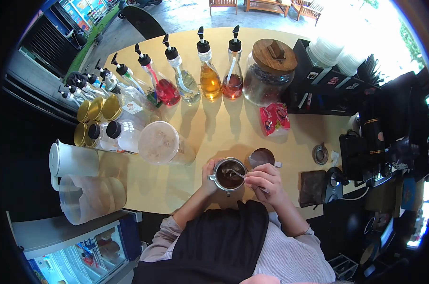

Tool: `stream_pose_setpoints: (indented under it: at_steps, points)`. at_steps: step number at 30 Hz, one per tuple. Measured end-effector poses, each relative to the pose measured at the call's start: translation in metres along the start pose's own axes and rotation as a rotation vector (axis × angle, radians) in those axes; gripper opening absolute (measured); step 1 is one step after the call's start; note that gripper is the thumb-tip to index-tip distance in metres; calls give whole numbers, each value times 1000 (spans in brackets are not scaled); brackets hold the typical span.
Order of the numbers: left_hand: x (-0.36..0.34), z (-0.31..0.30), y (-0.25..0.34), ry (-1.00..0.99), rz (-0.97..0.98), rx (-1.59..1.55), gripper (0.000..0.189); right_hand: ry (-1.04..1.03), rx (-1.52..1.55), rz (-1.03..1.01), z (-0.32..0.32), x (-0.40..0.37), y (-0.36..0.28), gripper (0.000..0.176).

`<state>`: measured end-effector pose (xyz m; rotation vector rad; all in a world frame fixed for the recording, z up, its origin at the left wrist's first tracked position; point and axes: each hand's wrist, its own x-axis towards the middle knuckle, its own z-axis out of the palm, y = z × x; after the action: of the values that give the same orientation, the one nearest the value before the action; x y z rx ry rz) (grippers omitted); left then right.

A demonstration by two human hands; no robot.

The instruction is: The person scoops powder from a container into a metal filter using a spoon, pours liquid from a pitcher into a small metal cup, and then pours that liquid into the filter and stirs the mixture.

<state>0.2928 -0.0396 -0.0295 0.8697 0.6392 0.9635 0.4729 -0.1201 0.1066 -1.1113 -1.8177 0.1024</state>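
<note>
Five elements, left to right, occupy us near the front edge of the table: the left hand, curled against a metal cup of dark liquid; a spoon dipped inside; a second cup; and, just before it, the right hand, pinching the spoon's handle. We judge that brisk strokes could slop liquid, while a slack left hold could let the metal cup tip.
</note>
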Motion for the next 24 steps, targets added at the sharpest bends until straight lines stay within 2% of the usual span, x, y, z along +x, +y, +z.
stream_pose_setpoints:
  at_steps: [19, 21, 24]
  points:
    - [-2, 1, 2, -18, 10, 80, 54, 37, -5, 7, 0, -4, 2, 15]
    - [-2, 7, 10, -41, 2, 15, 55, 34, -63, -51, 2, -1, 3, 16]
    - [-2, 7, 11, -52, 7, 42, 55, 29, 9, -23, 0, -2, 0, 18]
